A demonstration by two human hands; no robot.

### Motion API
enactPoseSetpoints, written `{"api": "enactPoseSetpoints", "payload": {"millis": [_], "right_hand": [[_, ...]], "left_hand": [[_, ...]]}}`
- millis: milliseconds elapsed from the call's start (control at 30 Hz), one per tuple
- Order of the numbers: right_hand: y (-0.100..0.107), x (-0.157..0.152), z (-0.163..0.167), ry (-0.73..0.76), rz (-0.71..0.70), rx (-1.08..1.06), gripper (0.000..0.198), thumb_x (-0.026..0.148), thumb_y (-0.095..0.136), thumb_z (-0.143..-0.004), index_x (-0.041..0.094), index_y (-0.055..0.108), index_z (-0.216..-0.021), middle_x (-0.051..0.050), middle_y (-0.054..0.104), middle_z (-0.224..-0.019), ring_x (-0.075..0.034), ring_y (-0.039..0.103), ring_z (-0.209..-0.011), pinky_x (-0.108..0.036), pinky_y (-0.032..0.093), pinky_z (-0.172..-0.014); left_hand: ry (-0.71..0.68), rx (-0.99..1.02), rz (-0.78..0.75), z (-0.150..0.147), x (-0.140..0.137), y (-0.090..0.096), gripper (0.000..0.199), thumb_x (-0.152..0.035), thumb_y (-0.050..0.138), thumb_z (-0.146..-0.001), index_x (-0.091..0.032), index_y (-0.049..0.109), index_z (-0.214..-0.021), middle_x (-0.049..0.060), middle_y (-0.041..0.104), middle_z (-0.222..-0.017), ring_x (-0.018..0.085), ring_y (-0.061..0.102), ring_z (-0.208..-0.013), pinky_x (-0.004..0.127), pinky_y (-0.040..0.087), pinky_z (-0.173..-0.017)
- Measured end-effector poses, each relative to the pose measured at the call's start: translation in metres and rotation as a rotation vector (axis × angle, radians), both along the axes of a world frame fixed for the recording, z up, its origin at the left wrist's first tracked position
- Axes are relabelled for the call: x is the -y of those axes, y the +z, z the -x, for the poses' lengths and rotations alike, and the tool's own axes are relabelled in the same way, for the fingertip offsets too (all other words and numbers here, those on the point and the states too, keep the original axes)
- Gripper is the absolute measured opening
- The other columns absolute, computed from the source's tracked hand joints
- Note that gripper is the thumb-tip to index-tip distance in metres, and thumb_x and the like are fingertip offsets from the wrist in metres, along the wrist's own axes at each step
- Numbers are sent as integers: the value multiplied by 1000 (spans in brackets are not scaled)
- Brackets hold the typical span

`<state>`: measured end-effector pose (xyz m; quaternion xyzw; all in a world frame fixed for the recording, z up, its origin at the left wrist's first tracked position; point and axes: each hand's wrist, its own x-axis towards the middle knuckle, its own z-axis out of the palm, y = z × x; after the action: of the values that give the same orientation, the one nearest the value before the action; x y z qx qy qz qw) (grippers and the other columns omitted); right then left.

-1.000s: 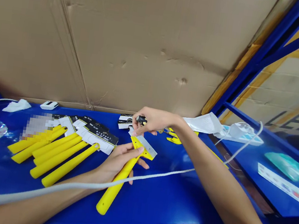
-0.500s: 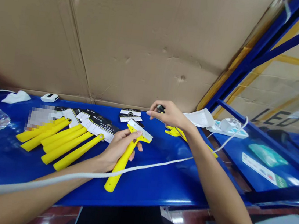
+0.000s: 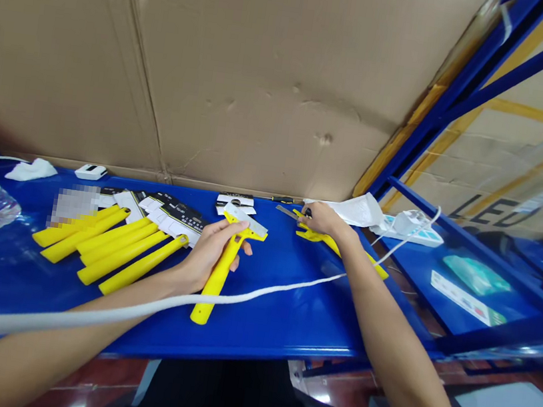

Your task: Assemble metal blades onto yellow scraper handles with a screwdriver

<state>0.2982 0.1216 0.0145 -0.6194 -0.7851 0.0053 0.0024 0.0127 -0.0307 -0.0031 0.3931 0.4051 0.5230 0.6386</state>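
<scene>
My left hand (image 3: 209,245) is closed around a yellow scraper (image 3: 219,276). Its flat metal blade points away from me, with my thumb by the head. Further right, my right hand (image 3: 323,217) is curled low over the table, at the head of another yellow scraper (image 3: 331,243). A thin metal strip (image 3: 286,212) juts out left of those fingers. Something small and black shows among them; what they grip is partly hidden. Left of my left hand, several yellow handles (image 3: 131,248) lie side by side on black-and-white packaging cards (image 3: 178,217).
A screwdriver (image 3: 282,199) and a small black-and-white box (image 3: 235,202) lie along the back of the blue table (image 3: 264,324). A white cable (image 3: 259,294) crosses in front of my forearms. At right stand a power strip (image 3: 414,231) and blue rack posts (image 3: 411,142); cardboard (image 3: 248,79) closes the back.
My right hand has moved right and down, from above the table to the scraper at the right. The screwdriver at the back is now in sight. My left hand still holds its scraper.
</scene>
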Motion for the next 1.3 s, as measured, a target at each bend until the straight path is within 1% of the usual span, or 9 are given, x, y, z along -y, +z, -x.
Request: {"api": "enactPoseSetpoints", "payload": {"millis": [200, 300, 433, 600, 733, 967, 1100, 1200, 1300], "right_hand": [[-1, 8, 10, -43, -8, 71, 33, 37, 63, -105, 13, 74, -125, -21, 77, -129, -30, 75, -115, -32, 53, -92], [0, 13, 16, -40, -37, 108, 35, 34, 56, -108, 11, 73, -128, -25, 73, -133, -34, 72, -122, -36, 53, -96], [-3, 16, 23, -20, -71, 139, 36, 29, 49, -109, 11, 71, -131, -26, 71, -136, -35, 73, -123, -39, 54, -98], [-4, 18, 29, -9, -73, 161, 34, 20, 52, -104, 11, 70, -132, -26, 74, -130, -36, 73, -122, -41, 55, -99], [-3, 19, 31, 2, -70, 161, 38, 13, 53, -99, 12, 70, -134, -26, 73, -132, -36, 72, -123, -41, 54, -101], [-5, 17, 30, 0, -54, 117, 32, 19, 55, -100, 13, 73, -125, -25, 74, -132, -38, 72, -122, -41, 55, -97], [-5, 13, 27, 8, -16, 64, 33, 27, 58, -102, 14, 73, -129, -24, 72, -137, -37, 70, -125, -38, 54, -97], [-1, 9, 18, 28, 53, 16, 32, 31, 63, -101, 18, 74, -129, -18, 77, -130, -31, 74, -114, -33, 54, -91], [2, 5, 7, 22, 131, -18, 29, 32, 70, -97, 17, 76, -122, -13, 82, -104, -25, 77, -87, -31, 53, -77]], "left_hand": [[-19, 30, -9, -1, 3, 2, 34, -42, 84, -89, -15, 69, -103, 6, 73, -74, 14, 63, -50, 19, 41, -35], [-22, 36, 2, -2, 3, 3, 33, -41, 84, -88, -15, 69, -102, 7, 73, -76, 15, 65, -52, 19, 41, -35], [-42, 22, 5, -3, 2, 1, 33, -40, 84, -88, -14, 71, -103, 8, 74, -79, 15, 66, -55, 20, 42, -35], [-74, -4, -1, -6, 6, 2, 32, -40, 84, -88, -13, 72, -101, 8, 74, -79, 15, 66, -55, 20, 41, -34], [-81, 5, -30, -7, 9, 3, 33, -39, 85, -87, -12, 72, -101, 8, 74, -82, 15, 67, -60, 19, 42, -35], [-93, -6, -8, -8, 10, 2, 30, -38, 84, -88, -12, 73, -98, 8, 73, -77, 15, 64, -56, 20, 43, -36], [-106, -2, -2, -10, 12, 5, 29, -36, 83, -87, -11, 74, -97, 11, 75, -79, 16, 66, -58, 21, 43, -36], [-117, -6, -1, -10, 12, 3, 31, -38, 85, -86, -12, 74, -99, 11, 76, -82, 16, 67, -58, 21, 44, -37], [-136, -6, -4, -8, 10, -1, 33, -41, 86, -85, -13, 74, -99, 11, 76, -82, 16, 67, -58, 21, 45, -39]]}}
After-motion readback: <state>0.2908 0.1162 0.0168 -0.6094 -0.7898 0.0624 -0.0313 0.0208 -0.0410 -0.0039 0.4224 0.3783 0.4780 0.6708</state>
